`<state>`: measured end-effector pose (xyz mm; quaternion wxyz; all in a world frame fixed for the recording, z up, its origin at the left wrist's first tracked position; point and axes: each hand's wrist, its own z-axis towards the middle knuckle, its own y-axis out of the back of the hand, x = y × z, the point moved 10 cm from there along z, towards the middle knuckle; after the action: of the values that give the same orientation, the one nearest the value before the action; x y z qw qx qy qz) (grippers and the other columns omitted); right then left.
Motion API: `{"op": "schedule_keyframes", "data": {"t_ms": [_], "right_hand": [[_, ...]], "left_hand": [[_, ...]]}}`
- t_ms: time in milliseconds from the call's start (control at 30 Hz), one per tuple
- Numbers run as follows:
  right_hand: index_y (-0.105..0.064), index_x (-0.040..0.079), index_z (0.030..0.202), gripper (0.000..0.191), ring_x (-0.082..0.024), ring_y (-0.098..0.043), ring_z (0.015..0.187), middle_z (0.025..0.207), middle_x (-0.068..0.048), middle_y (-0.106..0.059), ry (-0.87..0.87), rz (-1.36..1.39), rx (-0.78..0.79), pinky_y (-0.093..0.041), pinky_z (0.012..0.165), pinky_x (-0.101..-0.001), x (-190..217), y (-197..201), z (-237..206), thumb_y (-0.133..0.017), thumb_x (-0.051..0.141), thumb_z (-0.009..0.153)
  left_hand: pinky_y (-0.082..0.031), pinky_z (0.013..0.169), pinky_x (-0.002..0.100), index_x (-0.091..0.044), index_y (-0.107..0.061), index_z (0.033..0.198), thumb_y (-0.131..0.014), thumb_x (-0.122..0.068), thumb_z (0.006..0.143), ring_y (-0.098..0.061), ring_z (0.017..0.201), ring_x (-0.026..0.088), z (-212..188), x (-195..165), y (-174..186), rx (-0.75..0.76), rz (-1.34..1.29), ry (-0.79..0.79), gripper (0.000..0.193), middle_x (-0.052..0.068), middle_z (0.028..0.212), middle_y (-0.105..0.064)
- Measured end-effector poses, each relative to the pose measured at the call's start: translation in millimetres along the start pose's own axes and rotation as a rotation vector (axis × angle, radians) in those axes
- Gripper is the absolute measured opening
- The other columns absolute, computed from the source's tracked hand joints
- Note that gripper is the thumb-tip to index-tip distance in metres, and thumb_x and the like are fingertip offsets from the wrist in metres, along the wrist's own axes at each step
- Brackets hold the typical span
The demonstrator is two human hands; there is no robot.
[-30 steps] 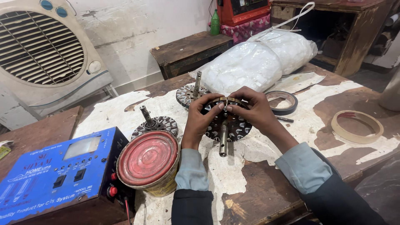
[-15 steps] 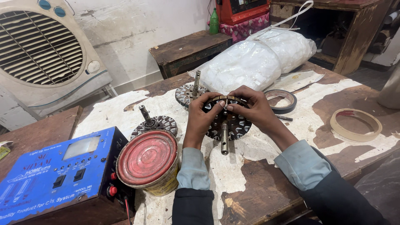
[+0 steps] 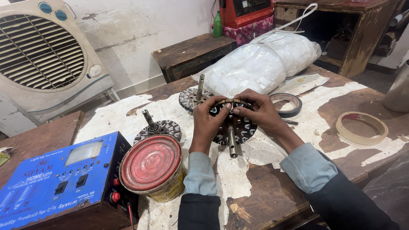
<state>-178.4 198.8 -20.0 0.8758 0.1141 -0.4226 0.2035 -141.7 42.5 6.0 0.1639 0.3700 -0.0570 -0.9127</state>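
Observation:
Both my hands hold a round slotted motor stator [image 3: 235, 127] with a steel shaft pointing toward me, tilted up on the worn wooden table [image 3: 272, 183]. My left hand [image 3: 210, 120] grips its left rim and my right hand [image 3: 257, 111] grips its upper right rim. The fingertips of both hands pinch a thin tan strip at the stator's top edge. A second stator with an upright shaft [image 3: 192, 97] lies just behind, and a third [image 3: 158, 129] lies to the left.
A red-lidded yellow tin [image 3: 152, 167] and a blue electrical box [image 3: 55, 179] stand at the near left. White plastic bags [image 3: 264, 64] lie behind, with a dark tape roll [image 3: 286, 104] and a tan tape roll [image 3: 361, 127] to the right. An air cooler [image 3: 42, 55] stands at the far left.
The hands stay on the stator; the fingers have shifted slightly along its top edge. Nothing else has moved.

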Motion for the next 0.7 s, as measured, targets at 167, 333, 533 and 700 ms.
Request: {"op": "schedule_keyframes", "data": {"t_ms": [167, 333, 533, 700], "right_hand": [[-0.071, -0.003, 0.114, 0.028, -0.010, -0.064, 0.100, 0.108, -0.003, -0.064, -0.006, 0.021, 0.005, -0.055, 0.088, -0.0253, -0.7, 0.4, -0.2, -0.078, 0.005, 0.088], [-0.071, -0.003, 0.114, 0.027, -0.010, -0.065, 0.100, 0.108, -0.004, -0.064, 0.006, 0.022, 0.007, -0.055, 0.088, -0.0250, 1.1, 0.9, 0.4, -0.078, 0.005, 0.089], [-0.071, -0.003, 0.112, 0.027, -0.010, -0.066, 0.097, 0.108, -0.003, -0.065, -0.021, 0.049, 0.009, -0.057, 0.085, -0.0254, 0.1, -0.2, -0.5, -0.078, 0.006, 0.088], [-0.071, -0.003, 0.113, 0.028, -0.010, -0.065, 0.097, 0.106, -0.004, -0.066, -0.013, 0.036, 0.010, -0.057, 0.085, -0.0249, 1.2, 0.6, -0.7, -0.079, 0.007, 0.088]], "left_hand": [[-0.059, 0.076, 0.031, -0.002, -0.079, 0.103, -0.076, -0.022, 0.086, -0.076, 0.080, 0.017, 1.1, -0.4, -0.1, -0.010, 0.016, -0.020, 0.026, 0.010, 0.087, -0.079], [-0.058, 0.075, 0.031, -0.002, -0.078, 0.102, -0.076, -0.022, 0.086, -0.076, 0.079, 0.017, 1.5, -3.3, -1.3, -0.022, 0.035, -0.044, 0.026, 0.010, 0.086, -0.079], [-0.057, 0.076, 0.029, -0.001, -0.078, 0.104, -0.075, -0.022, 0.089, -0.074, 0.082, 0.015, 0.2, -5.6, -0.5, 0.022, -0.042, -0.028, 0.026, 0.009, 0.089, -0.079], [-0.057, 0.074, 0.028, -0.002, -0.078, 0.105, -0.075, -0.022, 0.088, -0.072, 0.081, 0.014, -0.5, -1.5, -3.0, 0.067, -0.106, 0.043, 0.027, 0.008, 0.089, -0.079]]}}
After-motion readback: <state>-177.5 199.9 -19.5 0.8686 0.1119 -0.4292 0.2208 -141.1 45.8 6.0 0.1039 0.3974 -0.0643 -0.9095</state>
